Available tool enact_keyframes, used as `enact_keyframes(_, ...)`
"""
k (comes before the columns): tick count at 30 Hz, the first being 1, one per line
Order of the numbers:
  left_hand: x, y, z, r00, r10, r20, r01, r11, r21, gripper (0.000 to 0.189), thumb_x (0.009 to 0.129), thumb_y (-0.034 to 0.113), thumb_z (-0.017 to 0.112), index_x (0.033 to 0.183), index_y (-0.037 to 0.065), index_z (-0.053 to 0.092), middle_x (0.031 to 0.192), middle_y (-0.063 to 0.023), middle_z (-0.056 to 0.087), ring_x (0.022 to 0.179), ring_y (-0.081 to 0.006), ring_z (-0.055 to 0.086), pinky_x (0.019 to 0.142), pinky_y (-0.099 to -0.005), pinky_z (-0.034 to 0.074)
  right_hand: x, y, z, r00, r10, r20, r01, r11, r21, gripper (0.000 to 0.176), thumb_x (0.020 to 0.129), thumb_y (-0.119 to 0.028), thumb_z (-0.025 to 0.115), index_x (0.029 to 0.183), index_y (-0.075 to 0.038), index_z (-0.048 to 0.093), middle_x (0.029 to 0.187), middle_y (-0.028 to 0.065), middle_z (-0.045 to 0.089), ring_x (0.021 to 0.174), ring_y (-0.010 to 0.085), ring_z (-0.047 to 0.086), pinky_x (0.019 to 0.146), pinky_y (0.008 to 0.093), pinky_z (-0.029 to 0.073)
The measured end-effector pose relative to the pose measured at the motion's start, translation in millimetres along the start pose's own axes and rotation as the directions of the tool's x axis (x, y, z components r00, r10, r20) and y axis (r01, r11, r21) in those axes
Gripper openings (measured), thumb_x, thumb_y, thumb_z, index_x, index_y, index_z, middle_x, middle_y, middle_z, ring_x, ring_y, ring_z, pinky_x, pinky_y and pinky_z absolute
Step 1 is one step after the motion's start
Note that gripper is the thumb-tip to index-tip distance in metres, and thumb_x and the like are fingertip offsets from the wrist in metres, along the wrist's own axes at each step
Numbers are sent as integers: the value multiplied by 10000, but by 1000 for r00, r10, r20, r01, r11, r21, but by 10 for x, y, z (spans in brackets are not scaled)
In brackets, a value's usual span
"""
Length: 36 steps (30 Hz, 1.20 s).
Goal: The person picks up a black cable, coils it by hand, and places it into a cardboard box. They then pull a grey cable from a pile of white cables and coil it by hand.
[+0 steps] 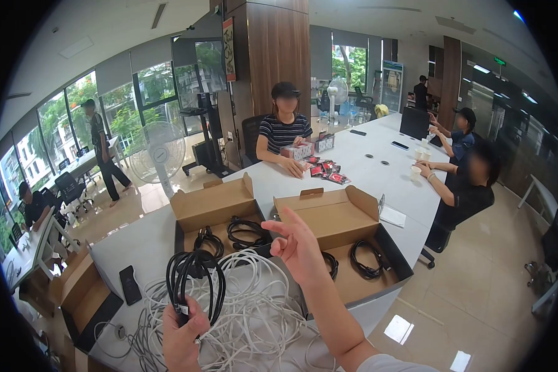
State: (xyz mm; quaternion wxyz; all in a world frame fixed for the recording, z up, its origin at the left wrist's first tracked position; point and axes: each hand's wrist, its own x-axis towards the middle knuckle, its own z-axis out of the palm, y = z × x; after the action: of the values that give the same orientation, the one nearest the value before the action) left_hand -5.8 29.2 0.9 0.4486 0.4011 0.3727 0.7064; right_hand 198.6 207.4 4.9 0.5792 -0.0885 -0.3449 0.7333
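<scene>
My left hand [185, 332] is closed around a coiled black cable [195, 273], held upright above a tangle of white cables [248, 310]. Raised in front of the boxes, my right hand [294, 245] has its fingers apart and nothing in it. Behind my hands stands an open cardboard box [214, 203] with coiled black cables [245, 232] inside. To the right, a second open box [344, 218] holds more coiled black cables [369, 259]; my right forearm covers part of it.
A black phone [129, 285] lies left of the white cables, near another open box [90, 304]. Across the white table [366, 180] a person [283, 133] sits behind red packets [328, 170]. Other people sit at the right edge with paper cups [416, 172]. A fan [158, 155] stands left.
</scene>
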Motion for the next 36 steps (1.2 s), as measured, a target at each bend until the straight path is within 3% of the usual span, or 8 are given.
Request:
enact_keyframes(3,-5,17,9,1000,-8,-20,8,1000,11,382,755,177,755,928,38,444,668,-9,423,509,-110,363,496,-271,275,-181,-117,189,979,-201,-22,196,971,-137,695,916,-79,445,1483,-89,43,1040,216,618,548,156,562,541,261,499)
enact_keyframes(7,-3,31,17,1000,-11,1,11,1000,4,371,755,168,745,937,37,450,664,-6,422,508,-111,361,498,-273,276,-375,-215,385,841,-540,-23,497,790,-358,713,887,-45,426,1485,-100,41,1023,205,621,534,137,560,499,257,495)
enact_keyframes(10,-10,28,31,1000,10,29,-9,999,-38,358,761,162,737,942,35,456,662,-5,424,507,-111,361,499,-275,277,-432,-250,459,830,-555,-54,503,786,-359,743,870,-36,425,1488,-114,20,1010,193,624,523,125,561,491,260,501)
enact_keyframes(13,-17,21,21,1000,13,16,-12,999,-41,342,767,150,727,950,30,464,663,-7,431,505,-113,363,499,-277,278,-505,-268,450,799,-601,24,572,746,-341,775,908,7,413,1477,-138,-93,1045,203,622,540,143,596,521,240,509)
enact_keyframes(22,-20,36,52,1000,13,-24,-13,1000,-5,306,771,103,697,964,13,478,678,-28,467,497,-117,379,491,-272,295,-683,-303,513,637,-769,55,718,565,-407,799,875,29,370,1464,-143,-141,1041,213,615,512,148,595,503,237,504)
enact_keyframes(31,-26,72,77,999,-33,-38,34,999,19,239,776,54,628,958,10,480,668,-23,462,496,-106,373,492,-263,290,-668,-221,496,620,-776,111,747,542,-384,793,883,15,380,1462,-130,-142,1023,213,616,488,129,569,483,233,495)
enact_keyframes(34,-14,69,127,999,1,-39,-2,1000,-19,218,780,50,602,958,14,482,651,-16,447,490,-103,360,488,-262,282,-669,-146,515,484,-847,222,831,364,-422,777,887,20,369,1462,-119,-134,1019,215,617,482,138,567,479,235,486)
enact_keyframes(36,-33,89,152,997,-22,-72,21,999,-24,200,784,46,581,957,18,485,628,-6,428,483,-101,348,486,-263,275,-650,-127,512,600,-788,140,774,528,-349,766,901,4,378,1464,-117,-127,1021,216,616,482,142,562,476,234,479)
